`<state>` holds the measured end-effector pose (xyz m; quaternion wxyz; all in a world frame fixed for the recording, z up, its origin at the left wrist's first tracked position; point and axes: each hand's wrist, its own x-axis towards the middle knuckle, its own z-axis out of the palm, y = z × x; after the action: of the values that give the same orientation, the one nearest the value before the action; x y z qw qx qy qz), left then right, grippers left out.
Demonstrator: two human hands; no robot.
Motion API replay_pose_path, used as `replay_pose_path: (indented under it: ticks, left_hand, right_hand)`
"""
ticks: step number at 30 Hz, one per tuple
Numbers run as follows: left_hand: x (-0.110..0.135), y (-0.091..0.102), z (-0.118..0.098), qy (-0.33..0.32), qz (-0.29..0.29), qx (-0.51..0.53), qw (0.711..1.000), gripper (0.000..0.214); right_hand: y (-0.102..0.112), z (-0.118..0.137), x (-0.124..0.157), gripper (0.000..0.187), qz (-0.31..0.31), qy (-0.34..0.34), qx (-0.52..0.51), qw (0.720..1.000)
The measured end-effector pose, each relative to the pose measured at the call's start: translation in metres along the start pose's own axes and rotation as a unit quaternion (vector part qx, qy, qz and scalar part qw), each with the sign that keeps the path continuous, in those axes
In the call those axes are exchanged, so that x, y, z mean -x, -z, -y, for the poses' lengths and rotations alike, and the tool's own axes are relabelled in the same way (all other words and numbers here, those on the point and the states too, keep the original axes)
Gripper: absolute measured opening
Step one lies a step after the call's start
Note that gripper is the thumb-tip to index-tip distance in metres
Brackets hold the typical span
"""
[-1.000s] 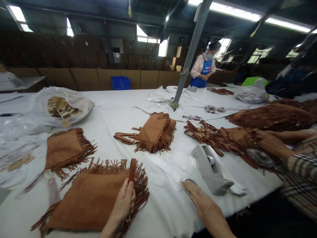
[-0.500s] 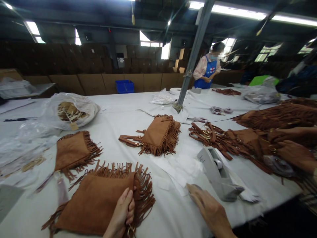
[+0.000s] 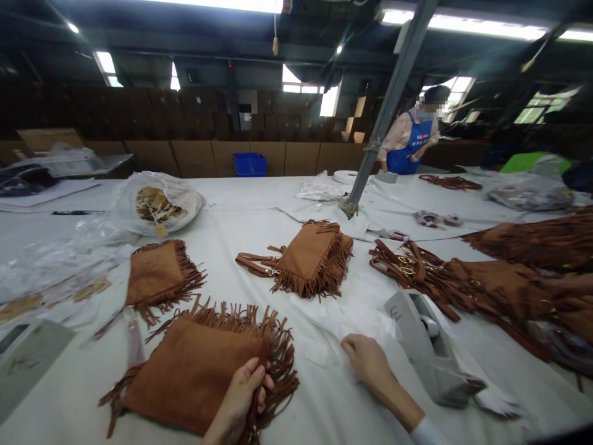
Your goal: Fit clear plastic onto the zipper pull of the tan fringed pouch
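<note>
A brown suede-like fringed bag [image 3: 194,371] lies flat in front of me, its long fringe fanning out along the far and right sides. My left hand [image 3: 248,395] is closed around a strap at its right edge, thumb on top; gold-coloured hardware hangs just below. To the right, my right hand [image 3: 368,364] is closed with curled fingers on thin white sheets [image 3: 319,337]; its fingertips are partly hidden. Beside that hand stands a grey tape dispenser [image 3: 430,352]. Two more fringed bags, a small one [image 3: 155,272] and a strapped one [image 3: 310,253], lie farther back.
Brown straps with gold rings [image 3: 412,266] and a fringed pile [image 3: 542,241] cover the right side. A clear plastic bag [image 3: 160,204] and another dispenser [image 3: 34,358] are on the left. A metal post [image 3: 393,102] rises from the table. A person in a blue apron [image 3: 412,145] stands behind.
My view has turned left, so the table appears shifted right. My right hand has moved left over the white sheets, its fingers now curled. My left hand still holds the bag's strap.
</note>
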<state>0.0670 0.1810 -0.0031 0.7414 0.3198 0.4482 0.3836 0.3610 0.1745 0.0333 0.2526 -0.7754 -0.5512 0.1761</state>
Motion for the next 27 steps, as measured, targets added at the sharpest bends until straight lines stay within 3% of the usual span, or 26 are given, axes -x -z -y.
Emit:
replay_pose_path:
  ticks: [2,4,5,7,9,11,16,21,23,27]
  left_hand:
    - [-0.001,0.000,0.000,0.005,0.006,0.000,1.000,0.041]
    - [-0.002,0.001,0.002,0.006,0.011,0.002,1.000,0.043]
    - [-0.002,0.001,0.002,0.006,0.012,0.003,1.000,0.043]
    - [-0.002,0.002,0.003,0.002,0.012,0.004,1.000,0.043]
    - [-0.001,0.003,0.002,-0.003,0.010,0.006,1.000,0.042]
    - [0.001,0.002,-0.001,-0.007,0.008,0.010,1.000,0.042]
    - [0.012,-0.008,-0.014,0.007,0.015,-0.025,1.000,0.046]
    - [0.025,-0.021,-0.025,-0.039,0.052,-0.098,0.993,0.051]
    - [0.028,-0.024,-0.028,-0.054,0.047,-0.110,0.991,0.044]
    - [0.029,-0.025,-0.032,-0.070,0.041,-0.138,0.987,0.033]
  right_hand:
    - [0.005,0.003,0.000,0.018,0.035,-0.056,-0.086,0.994]
    - [0.009,0.008,0.002,0.024,0.063,-0.139,-0.236,0.960]
    - [0.010,0.012,0.004,0.026,0.078,-0.176,-0.324,0.926]
    - [0.008,0.020,0.011,0.025,0.115,-0.230,-0.489,0.834]
    - [0.002,0.031,0.020,0.026,0.147,-0.260,-0.588,0.752]
    - [-0.008,0.043,0.029,0.027,0.166,-0.279,-0.620,0.715]
    - [-0.031,0.075,0.044,0.029,0.158,-0.290,-0.623,0.709]
    - [-0.036,0.096,0.044,0.032,0.123,-0.294,-0.664,0.676]
    - [-0.037,0.102,0.043,0.035,0.105,-0.295,-0.659,0.684]
    - [-0.040,0.110,0.042,0.036,0.063,-0.276,-0.620,0.732]
